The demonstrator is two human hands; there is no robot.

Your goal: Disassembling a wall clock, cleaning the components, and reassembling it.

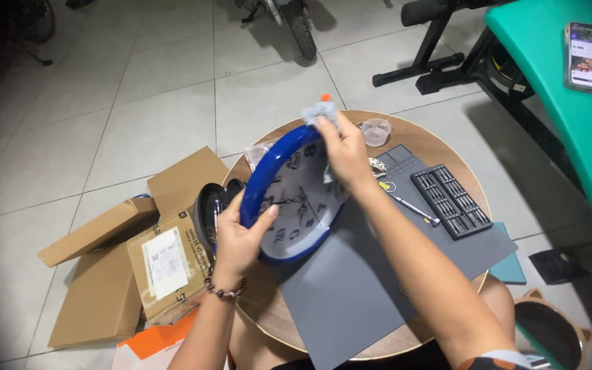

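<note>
- Both forearms come up from the bottom edge over a grey work mat (351, 288) spread on a round wooden table (268, 312).
- Left hand (238, 240), a bead bracelet at its wrist, has its fingers curled tight around the lower rim of a blue-rimmed wall clock (289, 199), holding it tilted up off the mat with the white dial facing the person.
- Right hand (344, 147) has its fingers pinched on a crumpled grey cloth (320, 113) pressed against the clock's upper edge, by the rim and the dial cover.
- Judging by this, the wiping is mid-way: the cloth sits at the top of the rim, and whether the lower part has been wiped I cannot tell.
- Right of the clock, on the mat, lie a screwdriver (412, 207) and a black case of bits (451, 200), both untouched; the clock looks whole and unopened.
- Farther back stands a small clear cup (376, 130) near the table's far edge.
- On the tiled floor to the left lie opened cardboard boxes (131, 260).
- At the far right, a phone (588, 57) rests on a green surface (549, 82).
</note>
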